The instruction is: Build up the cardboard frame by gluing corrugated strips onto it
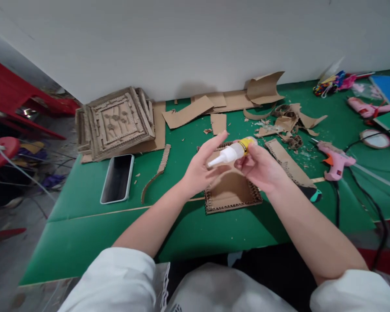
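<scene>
My right hand (261, 167) is wrapped round a small white glue bottle (234, 151) with a yellow label, tipped so its nozzle points left. Close to that nozzle is my left hand (201, 167), fingers apart, with nothing seen in its grasp. Below both hands lies a square cardboard frame (232, 207) edged with corrugated strips; the hands and bottle hide its upper part. A curved corrugated strip (157, 173) rests to the left of my left hand. Beyond my right hand is a flat cardboard piece (289, 164).
A phone (117, 178) and stacked cardboard frames (117, 121) are on the left. Cardboard offcuts (190, 112) and torn scraps (286, 121) lie along the back. At right are a pink glue gun (338, 162) with black cords, a tape roll (375, 138) and a teal-and-black handle (313, 195).
</scene>
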A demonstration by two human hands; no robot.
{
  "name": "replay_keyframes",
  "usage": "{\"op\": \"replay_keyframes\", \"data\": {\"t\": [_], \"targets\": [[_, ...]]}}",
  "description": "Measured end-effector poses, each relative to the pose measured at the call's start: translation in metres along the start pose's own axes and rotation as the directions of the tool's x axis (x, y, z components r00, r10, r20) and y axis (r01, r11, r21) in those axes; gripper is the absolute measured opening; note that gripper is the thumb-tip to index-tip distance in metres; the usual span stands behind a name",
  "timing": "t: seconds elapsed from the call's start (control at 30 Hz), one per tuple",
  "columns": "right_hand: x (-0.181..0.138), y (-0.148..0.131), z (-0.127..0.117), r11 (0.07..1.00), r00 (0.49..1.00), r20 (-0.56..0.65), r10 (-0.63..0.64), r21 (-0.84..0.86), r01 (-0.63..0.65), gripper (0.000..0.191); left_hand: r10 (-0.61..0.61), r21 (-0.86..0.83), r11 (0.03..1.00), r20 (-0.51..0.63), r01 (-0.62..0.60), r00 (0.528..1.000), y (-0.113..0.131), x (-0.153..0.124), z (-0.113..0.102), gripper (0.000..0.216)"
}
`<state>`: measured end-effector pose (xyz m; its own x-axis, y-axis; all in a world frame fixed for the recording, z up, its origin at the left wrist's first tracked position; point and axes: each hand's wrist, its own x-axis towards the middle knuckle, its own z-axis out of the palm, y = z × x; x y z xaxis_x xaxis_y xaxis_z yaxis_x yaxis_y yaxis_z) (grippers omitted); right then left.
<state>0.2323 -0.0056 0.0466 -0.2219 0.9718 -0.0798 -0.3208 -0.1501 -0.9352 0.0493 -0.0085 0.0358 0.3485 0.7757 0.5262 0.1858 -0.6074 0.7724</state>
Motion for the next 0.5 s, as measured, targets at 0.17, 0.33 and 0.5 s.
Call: {"op": "replay_keyframes", "data": {"t": [0.17, 0.33, 0.5], "targets": [[-0.013, 0.003, -0.012, 0.957, 0.952, -0.206, -0.226, -0.230, 0.177, 0.041, -0.187, 0.201, 0.949, -0.260, 0.243, 0.947, -0.025, -0.053, -0.023, 0.040], [-0.014, 0.016, -0.006, 0.938, 0.965, -0.147, -0.219, -0.304, 0.167, 0.044, -0.265, 0.432, 0.814, -0.318, 0.388, 0.910, -0.037, -0.085, -0.042, 0.028], [-0.022, 0.023, 0.006, 0.643, 0.952, 0.008, -0.305, -0.736, 0.212, 0.042, -0.190, 0.571, 0.785, -0.147, 0.240, 0.971, -0.044, -0.080, -0.038, 0.027]]}}
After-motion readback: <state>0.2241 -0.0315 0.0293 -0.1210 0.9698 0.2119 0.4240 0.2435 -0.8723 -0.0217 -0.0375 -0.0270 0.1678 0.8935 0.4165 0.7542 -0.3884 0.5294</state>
